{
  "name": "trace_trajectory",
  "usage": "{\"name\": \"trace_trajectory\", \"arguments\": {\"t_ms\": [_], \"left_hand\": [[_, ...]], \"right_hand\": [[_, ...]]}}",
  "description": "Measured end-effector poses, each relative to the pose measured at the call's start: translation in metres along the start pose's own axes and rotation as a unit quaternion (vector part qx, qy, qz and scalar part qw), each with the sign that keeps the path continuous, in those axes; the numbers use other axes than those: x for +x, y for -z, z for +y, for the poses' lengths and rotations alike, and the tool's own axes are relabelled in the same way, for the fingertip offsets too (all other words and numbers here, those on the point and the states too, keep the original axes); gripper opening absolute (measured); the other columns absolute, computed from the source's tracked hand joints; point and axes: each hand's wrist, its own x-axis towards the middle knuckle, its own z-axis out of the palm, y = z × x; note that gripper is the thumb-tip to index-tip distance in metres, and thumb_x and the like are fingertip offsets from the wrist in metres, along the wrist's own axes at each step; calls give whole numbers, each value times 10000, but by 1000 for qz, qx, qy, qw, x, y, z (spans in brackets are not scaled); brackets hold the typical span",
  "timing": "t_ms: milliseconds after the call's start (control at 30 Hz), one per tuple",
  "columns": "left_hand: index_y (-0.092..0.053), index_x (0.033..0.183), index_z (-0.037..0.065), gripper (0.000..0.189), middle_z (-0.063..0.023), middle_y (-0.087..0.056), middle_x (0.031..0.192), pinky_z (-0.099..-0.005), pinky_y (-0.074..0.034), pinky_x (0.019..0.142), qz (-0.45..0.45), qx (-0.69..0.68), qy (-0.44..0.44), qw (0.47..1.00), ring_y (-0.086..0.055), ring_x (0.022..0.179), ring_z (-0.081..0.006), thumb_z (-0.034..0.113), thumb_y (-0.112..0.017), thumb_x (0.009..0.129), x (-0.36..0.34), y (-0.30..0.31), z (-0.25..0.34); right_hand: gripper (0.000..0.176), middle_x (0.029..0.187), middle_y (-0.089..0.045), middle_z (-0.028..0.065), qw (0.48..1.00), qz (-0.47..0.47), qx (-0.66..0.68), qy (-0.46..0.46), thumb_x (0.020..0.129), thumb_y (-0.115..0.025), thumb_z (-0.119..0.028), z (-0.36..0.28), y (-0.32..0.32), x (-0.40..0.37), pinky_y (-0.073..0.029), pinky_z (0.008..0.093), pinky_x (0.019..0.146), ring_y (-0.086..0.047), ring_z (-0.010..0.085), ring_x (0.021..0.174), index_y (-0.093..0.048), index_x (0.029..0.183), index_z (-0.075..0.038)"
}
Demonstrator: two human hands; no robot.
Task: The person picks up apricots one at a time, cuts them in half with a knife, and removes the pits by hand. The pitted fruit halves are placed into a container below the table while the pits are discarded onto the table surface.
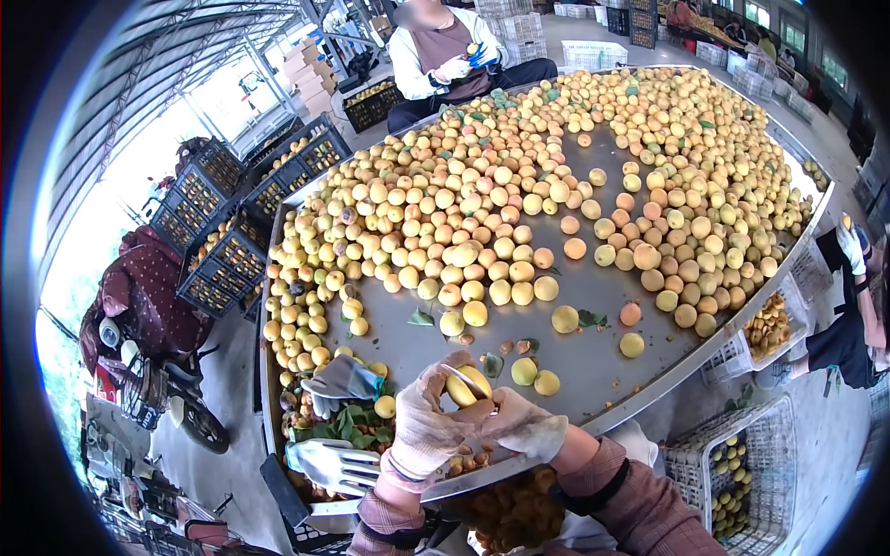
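Note:
My left hand (422, 422), in a soiled pale glove, is closed round a yellow apricot (467, 385) that looks split open. Against the fruit's right side is my right hand (527, 423), also gloved, its fingers pressed together; what they grip is too small to make out. Both hands are over the near edge of a metal table (445, 352) heaped with yellow-orange apricots (464, 259). Pits and scraps lie just beneath them. Left of my hands are a grey glove (345, 381), a white glove (336, 465) and green leaves (348, 426).
A person (445, 56) in gloves sits across the table with a fruit. Another worker's gloved hand (851, 246) shows at the far right. Crates (222, 264) stand at the left, a white basket (681, 463) at the lower right, and a motorbike (148, 371) at the left.

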Motion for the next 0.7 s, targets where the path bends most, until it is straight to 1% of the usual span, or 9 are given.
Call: {"name": "trace_trajectory", "arguments": {"t_ms": [133,200,233,333,367,467,600,667,700], "left_hand": [[-533,1242,-15,599,-88,-616,1137,-275,-487,887,-38,8,-41,998,-594,982,-133,-38,-775,694,-1,4,-2],[-519,1271,-8,647,-81,-614,1136,-275,-485,891,47,-62,-41,996,-589,1002,-138,-40,-786,683,-4,-8,-5],[-519,1271,-8,647,-81,-614,1136,-275,-485,891,49,-60,-43,996,-589,1002,-138,-40,-786,683,-5,-9,-4],[-320,1427,18,934,-145,-655,1078,-286,-539,770,133,158,-194,959,-659,868,-184,143,-851,669,-5,-15,4],[-190,1477,38,1022,-193,-661,1070,-337,-553,690,124,208,-219,945,-690,795,-296,208,-832,700,-2,-12,5],[-185,1475,37,1040,-189,-662,1082,-319,-561,703,108,210,-208,949,-697,816,-281,203,-842,686,0,-8,7],[-249,1457,28,976,-191,-647,1116,-290,-550,761,53,78,-137,986,-676,883,-199,107,-832,679,0,-4,9],[-283,1443,7,887,-148,-614,1166,-292,-519,835,5,-140,-17,990,-621,968,-167,-20,-769,701,0,4,1],[-314,1423,-4,838,-143,-618,1152,-291,-515,845,18,-169,-24,985,-618,972,-164,-34,-751,709,2,7,-8]], "right_hand": [[390,926,-661,48,991,-37,124,29,797,-702,-170,30,-2,10,-492,280,766,-589,102,822,-572,1141,-40],[384,924,-681,53,936,63,-192,289,787,-717,-180,47,2,19,-501,289,753,-631,145,807,-597,1131,-58],[386,936,-693,65,961,92,-76,251,775,-731,-193,30,-7,14,-506,283,751,-657,170,821,-622,1123,-66],[374,967,-693,74,956,172,-172,161,776,-728,-183,11,-14,10,-505,278,772,-657,162,846,-639,1120,-70],[391,974,-693,54,951,158,-180,197,785,-726,-179,17,-10,13,-504,269,779,-645,145,840,-628,1147,-69],[317,987,-644,-1,976,-27,214,34,788,-736,-69,34,2,24,-490,228,769,-592,74,898,-625,1083,-29],[301,958,-639,0,995,-48,76,-49,798,-726,-92,38,18,22,-481,226,743,-582,77,855,-621,1067,-8],[260,631,-522,-31,997,-17,6,-81,821,-682,-218,27,14,19,-450,193,548,-530,42,608,-605,958,-12],[208,690,-547,-19,995,-35,47,-81,824,-676,-190,15,14,16,-439,177,557,-523,35,617,-631,938,-22]]}}
